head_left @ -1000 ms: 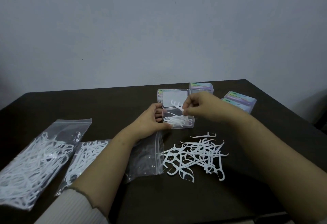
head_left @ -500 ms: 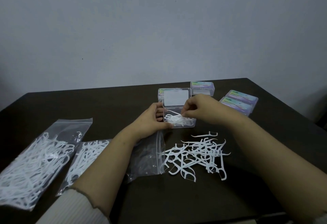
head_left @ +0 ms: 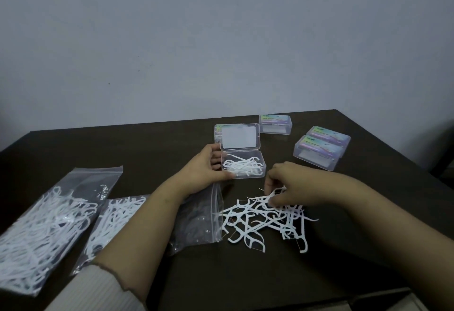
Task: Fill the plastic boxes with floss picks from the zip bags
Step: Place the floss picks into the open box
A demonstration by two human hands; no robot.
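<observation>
My left hand [head_left: 200, 170] steadies the open box [head_left: 243, 168] at 12 o'clock. My right hand [head_left: 286, 187] pinches one floss pick [head_left: 266, 198] from the loose pile [head_left: 265, 222]; I lift it clear, untangled, before transfer.

Views: we have one, a head-worn wide-angle camera; nothing is shared with a second view.
Position: above the near edge of the dark tabletop [head_left: 152, 143].
Facing: forward and down, toward the far wall [head_left: 221, 40].
Nearness: close; both forearms enter from the bottom, left hand [head_left: 201, 170] and right hand [head_left: 292, 185] mid-frame.
Coverage: wall fills the upper half, tabletop the lower.
</observation>
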